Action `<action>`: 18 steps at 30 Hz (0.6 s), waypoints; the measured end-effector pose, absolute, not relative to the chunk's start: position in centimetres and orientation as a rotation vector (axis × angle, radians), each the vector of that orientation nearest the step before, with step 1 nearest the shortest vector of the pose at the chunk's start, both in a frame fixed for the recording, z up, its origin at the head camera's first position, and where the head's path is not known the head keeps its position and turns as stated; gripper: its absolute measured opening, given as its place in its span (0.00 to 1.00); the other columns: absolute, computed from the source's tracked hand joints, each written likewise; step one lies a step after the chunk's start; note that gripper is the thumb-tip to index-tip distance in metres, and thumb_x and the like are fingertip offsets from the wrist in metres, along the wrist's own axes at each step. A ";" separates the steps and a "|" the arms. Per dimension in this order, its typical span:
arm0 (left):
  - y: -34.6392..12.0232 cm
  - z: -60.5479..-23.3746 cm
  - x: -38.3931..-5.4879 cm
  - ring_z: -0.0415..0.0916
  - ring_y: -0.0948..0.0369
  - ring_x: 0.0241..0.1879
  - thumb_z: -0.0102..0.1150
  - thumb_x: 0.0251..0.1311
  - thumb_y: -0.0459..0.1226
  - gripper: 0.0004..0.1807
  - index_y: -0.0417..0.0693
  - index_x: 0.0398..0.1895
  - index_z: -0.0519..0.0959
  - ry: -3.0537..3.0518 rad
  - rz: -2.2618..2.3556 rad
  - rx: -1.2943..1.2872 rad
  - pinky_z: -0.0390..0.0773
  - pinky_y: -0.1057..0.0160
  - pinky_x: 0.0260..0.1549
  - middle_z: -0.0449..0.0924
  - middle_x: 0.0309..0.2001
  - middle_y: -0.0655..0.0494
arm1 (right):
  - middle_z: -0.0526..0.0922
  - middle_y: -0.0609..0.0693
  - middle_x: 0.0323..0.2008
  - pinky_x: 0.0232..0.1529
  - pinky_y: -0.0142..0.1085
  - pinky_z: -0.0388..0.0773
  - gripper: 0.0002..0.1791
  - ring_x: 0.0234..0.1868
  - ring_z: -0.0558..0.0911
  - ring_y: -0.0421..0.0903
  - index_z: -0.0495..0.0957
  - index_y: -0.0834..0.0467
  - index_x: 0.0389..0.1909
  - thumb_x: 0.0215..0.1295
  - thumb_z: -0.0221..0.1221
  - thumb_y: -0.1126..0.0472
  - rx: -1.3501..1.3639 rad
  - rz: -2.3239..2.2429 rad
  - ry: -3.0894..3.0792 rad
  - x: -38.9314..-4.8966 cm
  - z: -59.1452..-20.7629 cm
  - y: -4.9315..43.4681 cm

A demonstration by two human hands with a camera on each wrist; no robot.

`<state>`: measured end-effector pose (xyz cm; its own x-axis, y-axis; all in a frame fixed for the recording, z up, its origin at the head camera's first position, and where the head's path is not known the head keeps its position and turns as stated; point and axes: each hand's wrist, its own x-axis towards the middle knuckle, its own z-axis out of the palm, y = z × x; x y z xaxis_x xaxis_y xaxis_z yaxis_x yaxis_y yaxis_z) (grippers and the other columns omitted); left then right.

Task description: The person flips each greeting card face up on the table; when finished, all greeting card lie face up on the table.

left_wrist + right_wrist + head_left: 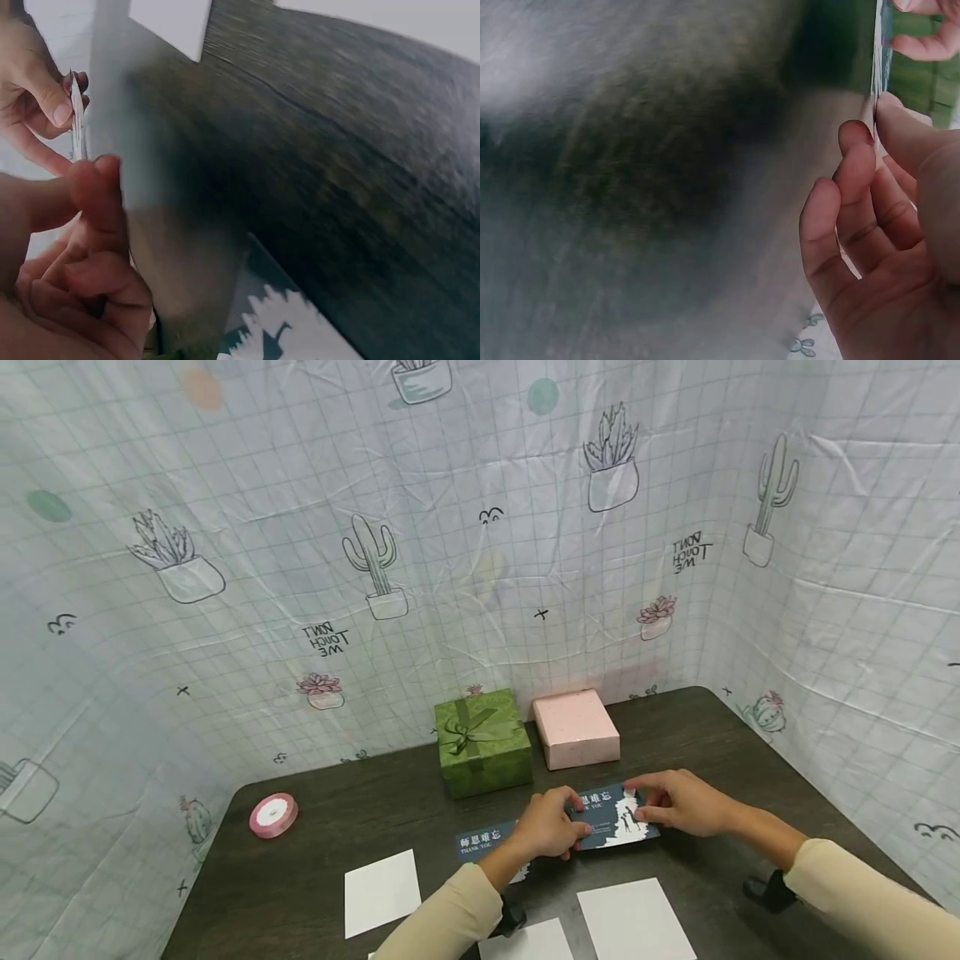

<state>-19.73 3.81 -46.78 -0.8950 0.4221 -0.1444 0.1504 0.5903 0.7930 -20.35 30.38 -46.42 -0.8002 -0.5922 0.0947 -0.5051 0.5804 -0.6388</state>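
Observation:
A dark blue card (602,822) printed with "THANK YOU" and white silhouettes is held up between my two hands. My left hand (549,825) pinches its left edge, while the right hand (684,803) pinches the right side between thumb and fingers. Both wrist views catch the card edge-on, as a thin pale strip (78,124) in the left and a narrow edge (878,64) in the right. A second card of the same print (477,840) lies on the table, partly hidden behind my left hand and forearm.
Behind the hands stand a green box with a bow (483,756) and a pink box (576,731). A pink ribbon roll (273,815) lies far left on the dark table (300,893). White square sheets (382,893) lie toward the front. A patterned curtain (465,577) hangs behind.

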 end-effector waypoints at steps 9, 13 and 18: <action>4.6 -47.5 -20.0 0.72 0.67 0.22 0.69 0.60 0.43 0.12 0.55 0.45 0.79 2.703 0.759 0.567 0.70 0.66 0.27 0.76 0.15 0.66 | 0.75 0.38 0.22 0.24 0.29 0.67 0.27 0.20 0.68 0.30 0.72 0.70 0.62 0.69 0.62 0.57 -0.924 -0.881 2.645 -20.2 -47.4 29.6; 4.9 -47.7 -20.4 0.72 0.65 0.26 0.69 0.59 0.44 0.12 0.56 0.43 0.79 2.715 0.717 0.577 0.71 0.65 0.28 0.78 0.24 0.65 | 0.73 0.37 0.21 0.24 0.29 0.65 0.27 0.19 0.66 0.30 0.72 0.70 0.62 0.68 0.62 0.57 -0.921 -0.826 2.666 -20.4 -47.4 29.5; 5.0 -47.9 -20.5 0.73 0.64 0.20 0.69 0.59 0.42 0.12 0.55 0.42 0.77 2.690 0.729 0.554 0.71 0.66 0.24 0.77 0.21 0.63 | 0.71 0.37 0.21 0.24 0.28 0.64 0.27 0.20 0.65 0.29 0.72 0.69 0.62 0.68 0.62 0.57 -0.910 -0.771 2.687 -20.6 -47.5 29.5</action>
